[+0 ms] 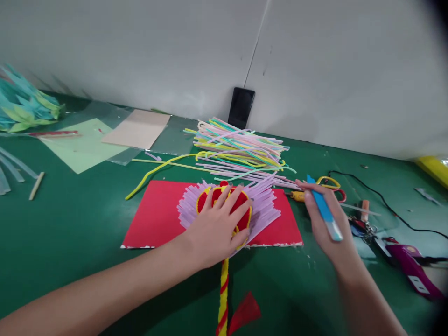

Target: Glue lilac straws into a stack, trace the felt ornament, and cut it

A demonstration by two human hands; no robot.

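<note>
At centre right the right hand (pixel 320 238) has its grip closed around a blue tool (pixel 324 208). The left hand (pixel 219 228) lies flat at centre frame, grip released, pressing a red piece (pixel 242 203) onto a lilac straw fan (pixel 266 207). The fan rests on red card (pixel 157 214) on the green worktop (pixel 70 224). Loose straws (pixel 238 147) are piled just above.

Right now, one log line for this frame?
left hand: flat on red heart | right hand: holds blue tool | under: red paper, green table | behind: straw pile
</note>
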